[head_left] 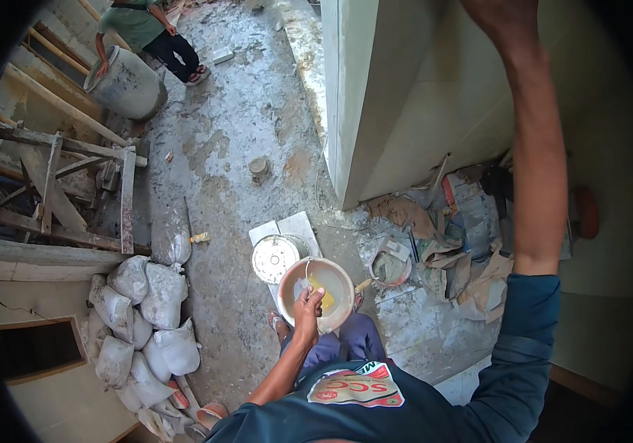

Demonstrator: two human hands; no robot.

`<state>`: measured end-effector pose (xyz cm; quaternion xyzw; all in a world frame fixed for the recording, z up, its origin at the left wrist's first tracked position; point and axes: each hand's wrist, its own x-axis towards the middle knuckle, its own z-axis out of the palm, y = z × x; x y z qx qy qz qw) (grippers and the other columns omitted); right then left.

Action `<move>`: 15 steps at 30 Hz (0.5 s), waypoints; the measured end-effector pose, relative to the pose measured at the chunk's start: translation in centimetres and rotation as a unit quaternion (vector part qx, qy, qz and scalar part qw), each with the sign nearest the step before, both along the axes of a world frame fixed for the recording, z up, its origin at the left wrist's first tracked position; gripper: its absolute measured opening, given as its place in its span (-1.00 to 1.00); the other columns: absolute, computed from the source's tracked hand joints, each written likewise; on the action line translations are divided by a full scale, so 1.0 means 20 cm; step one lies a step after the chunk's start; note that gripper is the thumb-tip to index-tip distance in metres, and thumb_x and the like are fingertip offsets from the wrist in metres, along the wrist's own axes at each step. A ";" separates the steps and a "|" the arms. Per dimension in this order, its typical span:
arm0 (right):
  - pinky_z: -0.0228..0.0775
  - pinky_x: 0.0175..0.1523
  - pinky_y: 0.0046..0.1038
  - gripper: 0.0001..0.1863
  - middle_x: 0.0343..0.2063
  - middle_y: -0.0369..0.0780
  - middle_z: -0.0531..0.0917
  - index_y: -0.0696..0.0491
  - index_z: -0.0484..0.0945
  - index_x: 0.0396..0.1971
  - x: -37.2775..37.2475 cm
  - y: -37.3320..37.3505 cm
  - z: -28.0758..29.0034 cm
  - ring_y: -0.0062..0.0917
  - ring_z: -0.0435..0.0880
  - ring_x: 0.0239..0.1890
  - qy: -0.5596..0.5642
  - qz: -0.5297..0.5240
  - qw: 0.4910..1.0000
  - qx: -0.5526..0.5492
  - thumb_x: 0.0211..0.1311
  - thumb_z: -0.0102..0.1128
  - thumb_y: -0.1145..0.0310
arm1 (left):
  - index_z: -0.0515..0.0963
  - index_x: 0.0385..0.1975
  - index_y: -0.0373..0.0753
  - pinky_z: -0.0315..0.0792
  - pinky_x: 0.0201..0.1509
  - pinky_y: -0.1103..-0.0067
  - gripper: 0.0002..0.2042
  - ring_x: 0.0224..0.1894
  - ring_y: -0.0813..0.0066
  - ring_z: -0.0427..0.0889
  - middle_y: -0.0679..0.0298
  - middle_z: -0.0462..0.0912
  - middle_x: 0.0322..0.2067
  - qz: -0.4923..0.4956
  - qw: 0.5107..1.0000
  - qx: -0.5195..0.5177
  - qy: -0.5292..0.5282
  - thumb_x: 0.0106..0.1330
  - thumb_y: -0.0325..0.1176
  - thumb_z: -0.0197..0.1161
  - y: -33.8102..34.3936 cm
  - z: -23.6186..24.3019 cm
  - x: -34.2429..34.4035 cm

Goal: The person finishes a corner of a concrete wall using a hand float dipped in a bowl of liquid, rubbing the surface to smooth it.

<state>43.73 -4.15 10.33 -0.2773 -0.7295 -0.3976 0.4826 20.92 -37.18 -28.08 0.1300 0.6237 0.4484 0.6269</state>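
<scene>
My left hand (307, 314) is closed round the thin handle of a round pail (284, 299), held up in front of my legs. Inside the pail are pale contents and a yellow item (321, 293) that I cannot make out for certain. My right arm reaches up along the right side, with my right hand (507, 26) at the top edge beside the wall. Its fingers fall outside the picture, so what they hold or touch is hidden. Just beyond the held pail stands a lidded white bucket (275, 258) on pale tiles (300, 227).
A pale wall corner (342, 148) rises ahead on the right. Torn paper sacks (486, 288) and a dirty basin (390, 267) lie at its foot. Stacked white sacks (161, 295) and a wooden trestle (54, 184) line the left. Another person (143, 29) stands by a large drum (128, 88).
</scene>
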 end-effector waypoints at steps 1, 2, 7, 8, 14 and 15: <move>0.54 -0.10 -0.37 -0.69 -0.29 -0.11 0.69 0.13 0.62 -0.22 0.03 0.00 -0.19 -0.31 0.68 -0.24 -0.005 -0.001 1.000 -0.006 -0.04 0.09 0.57 | 0.43 -0.02 -0.41 0.05 -0.51 0.74 -0.55 -0.57 0.76 0.16 0.49 0.26 -0.56 -0.001 1.000 -0.006 -0.005 0.24 -0.17 0.26 0.00 -0.01 0.03; 0.53 -0.10 -0.37 -0.67 -0.27 -0.15 0.68 0.09 0.62 -0.20 0.06 -0.01 -0.42 -0.29 0.67 -0.22 0.004 -0.003 0.999 -0.051 -0.06 0.19 0.56 | 0.35 0.08 -0.47 0.06 -0.50 0.73 -0.44 -0.56 0.74 0.17 0.47 0.26 -0.55 -0.019 0.999 -0.011 0.029 0.22 -0.16 0.28 0.00 -0.01 0.06; 0.50 -0.09 -0.33 -0.60 -0.18 -0.26 0.64 0.01 0.60 -0.17 0.14 -0.11 -1.71 -0.34 0.63 -0.17 0.086 -0.044 0.957 -0.274 -0.13 0.25 0.54 | 0.17 0.26 -0.58 0.16 -0.44 0.67 -0.21 -0.50 0.65 0.26 0.34 0.37 -0.47 -0.080 0.993 -0.041 0.073 0.17 -0.14 0.32 0.04 -0.01 0.07; 0.48 -0.07 -0.32 -0.59 -0.17 -0.24 0.63 0.01 0.59 -0.15 0.12 -0.16 -1.90 -0.31 0.63 -0.16 0.105 -0.039 0.939 -0.325 -0.12 0.25 0.53 | 0.16 0.27 -0.58 0.17 -0.43 0.66 -0.21 -0.48 0.64 0.27 0.31 0.40 -0.47 -0.091 0.991 -0.040 0.087 0.18 -0.13 0.31 0.04 -0.02 0.06; 0.43 0.01 -0.32 -0.62 -0.17 -0.12 0.62 0.11 0.55 -0.08 0.04 -0.97 -2.51 -0.24 0.61 -0.10 0.411 -0.094 0.717 -0.555 0.02 0.25 0.51 | 0.22 0.23 -0.55 0.19 -0.37 0.70 -0.26 -0.48 0.64 0.26 0.32 0.43 -0.40 -0.149 0.975 -0.052 0.153 0.16 -0.16 0.30 0.10 -0.13 0.10; 0.44 -0.01 -0.36 -0.61 -0.18 -0.13 0.64 0.12 0.55 -0.06 0.16 -1.19 -2.76 -0.30 0.63 -0.12 0.494 -0.107 0.648 -0.570 0.03 0.27 0.51 | 0.22 0.23 -0.55 0.19 -0.37 0.70 -0.26 -0.48 0.64 0.26 0.32 0.43 -0.40 -0.169 0.973 -0.059 0.143 0.16 -0.16 0.30 0.13 -0.19 0.16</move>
